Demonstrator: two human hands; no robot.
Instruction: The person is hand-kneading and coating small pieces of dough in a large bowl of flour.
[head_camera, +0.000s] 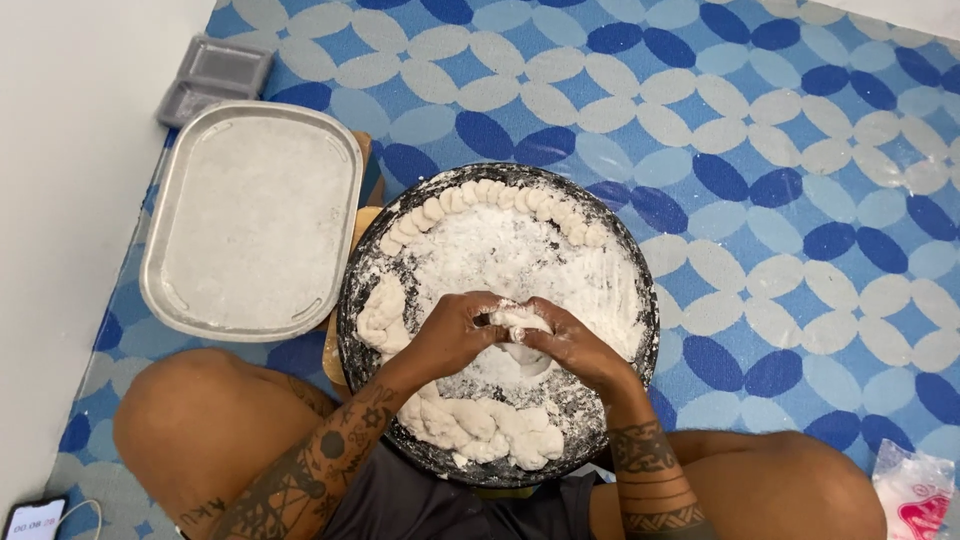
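The left hand (455, 335) and right hand (570, 345) pinch one dough lump (520, 322) between clenched fingers, above the floury round pan (350, 300); the shaping step looks half done; gentle squeezing seems needed next.

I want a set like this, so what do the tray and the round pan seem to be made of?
Tray: likely aluminium or steel, going by its dull silver sheen and rolled rim, floured inside. Pan: dark, matte, possibly iron or coated metal; flour hides most of it, so uncertain.
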